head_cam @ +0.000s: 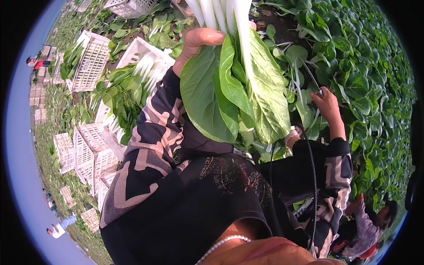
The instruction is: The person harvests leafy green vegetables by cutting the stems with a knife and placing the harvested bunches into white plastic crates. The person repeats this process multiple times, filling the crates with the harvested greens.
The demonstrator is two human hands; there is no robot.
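My left hand (202,39) grips a head of bok choy (228,86) around its stalks, close in front of me. Its white stems (218,13) run up out of the picture, and its broad green leaves hang towards my chest. Lower and to the right, my right hand (328,102) is closed on the handle of a thin blade (311,74), perhaps a sickle or a knife. The blade points up and left, beside loose leaves on the soil. Rows of standing bok choy (357,82) grow just right of that hand.
On the left, plastic crates (134,49) hold cut bok choy (145,73), and stacked crates (96,152) stand nearer. A black cable (313,172) runs down past my right arm. A co-worker (364,228) crouches at lower right; another person (61,227) stands far left.
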